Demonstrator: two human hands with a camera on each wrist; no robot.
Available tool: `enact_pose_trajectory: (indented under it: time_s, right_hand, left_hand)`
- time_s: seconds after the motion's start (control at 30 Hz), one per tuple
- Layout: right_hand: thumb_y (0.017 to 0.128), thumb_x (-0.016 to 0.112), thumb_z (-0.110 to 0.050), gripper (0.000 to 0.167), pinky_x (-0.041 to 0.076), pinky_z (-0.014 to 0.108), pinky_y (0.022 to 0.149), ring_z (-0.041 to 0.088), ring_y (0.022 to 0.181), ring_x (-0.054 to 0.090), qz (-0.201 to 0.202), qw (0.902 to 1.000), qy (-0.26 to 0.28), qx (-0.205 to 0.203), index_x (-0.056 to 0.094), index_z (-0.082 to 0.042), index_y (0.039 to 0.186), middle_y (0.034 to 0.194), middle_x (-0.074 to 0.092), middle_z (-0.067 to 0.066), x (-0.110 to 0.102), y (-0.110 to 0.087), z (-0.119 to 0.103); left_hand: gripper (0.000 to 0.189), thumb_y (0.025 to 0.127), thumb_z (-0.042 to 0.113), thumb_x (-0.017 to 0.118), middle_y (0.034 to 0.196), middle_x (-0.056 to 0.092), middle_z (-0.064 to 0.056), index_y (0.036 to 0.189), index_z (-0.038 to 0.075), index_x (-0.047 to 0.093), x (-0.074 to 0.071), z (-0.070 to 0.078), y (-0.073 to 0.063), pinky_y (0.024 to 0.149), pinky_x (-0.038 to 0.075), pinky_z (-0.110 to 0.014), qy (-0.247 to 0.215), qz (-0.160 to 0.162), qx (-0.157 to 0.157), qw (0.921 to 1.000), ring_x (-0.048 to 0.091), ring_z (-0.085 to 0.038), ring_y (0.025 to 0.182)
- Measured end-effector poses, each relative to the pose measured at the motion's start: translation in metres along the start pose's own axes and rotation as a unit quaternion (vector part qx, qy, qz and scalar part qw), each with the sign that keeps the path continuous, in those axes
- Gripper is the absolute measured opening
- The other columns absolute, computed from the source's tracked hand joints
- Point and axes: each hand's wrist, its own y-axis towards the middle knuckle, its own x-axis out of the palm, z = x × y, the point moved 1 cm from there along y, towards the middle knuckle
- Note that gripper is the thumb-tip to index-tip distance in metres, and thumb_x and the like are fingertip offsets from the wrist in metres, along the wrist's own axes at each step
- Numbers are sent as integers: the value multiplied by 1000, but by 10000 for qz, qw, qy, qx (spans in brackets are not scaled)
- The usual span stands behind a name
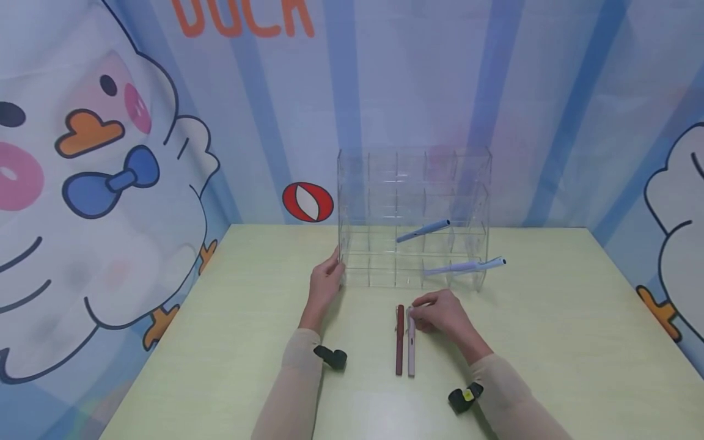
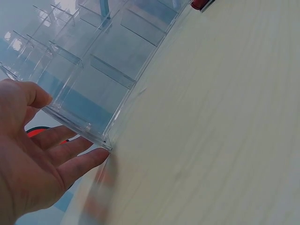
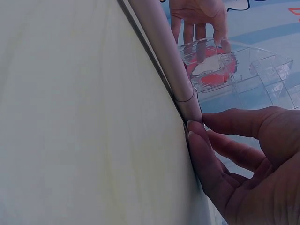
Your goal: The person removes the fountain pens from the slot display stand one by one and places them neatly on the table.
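Note:
A dark red pen point(image 1: 399, 339) and a pale lilac pen point(image 1: 411, 354) lie side by side on the table, pointing toward the rack. My right hand point(image 1: 442, 315) pinches the far end of the lilac pen point(image 3: 164, 51) between thumb and fingertips, low over the table. Behind them stands a clear acrylic rack point(image 1: 382, 261) with rows of compartments. At its left side, the fairly straight fingers of my left hand point(image 1: 324, 284) touch the side panel near the bottom corner. The left wrist view shows that hand point(image 2: 42, 154) with its fingertips along the panel's edge.
A blue pen point(image 1: 423, 231) pokes out of a middle-row compartment, tilted. Lower down, a lilac-and-blue pen point(image 1: 464, 266) juts out of the bottom row toward the right. The pale table point(image 1: 550, 330) ends behind the rack at a printed cartoon backdrop point(image 1: 264, 110).

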Motion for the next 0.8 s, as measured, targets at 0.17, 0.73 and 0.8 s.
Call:
enact_pose_trajectory:
  time_s: [0.17,0.73,0.8]
  right_hand:
    - [85,74,-5,22,56,32,59,18,64,65,-20,10000,20,25,74,7,103,76,71,11,0,0,0]
    - [84,71,-4,26,57,33,59,19,64,68,43,9998,21,168,71,8,107,77,71,11,1,4,1]
    - [84,71,-4,25,57,33,59,19,64,67,33,9999,17,140,72,8,107,76,71,11,1,4,0]
  left_hand:
    - [45,100,19,55,144,54,-11,144,25,54,0,-1,0,57,47,-25,8,10,-7,10000,62,-34,96]
    - [46,99,20,55,144,54,-8,144,27,53,1,-1,1,57,46,-26,12,-21,-53,10000,61,-34,96]
    - [46,99,20,55,145,54,-8,145,27,53,1,-1,0,57,46,-26,20,-19,-53,10000,61,-33,96]
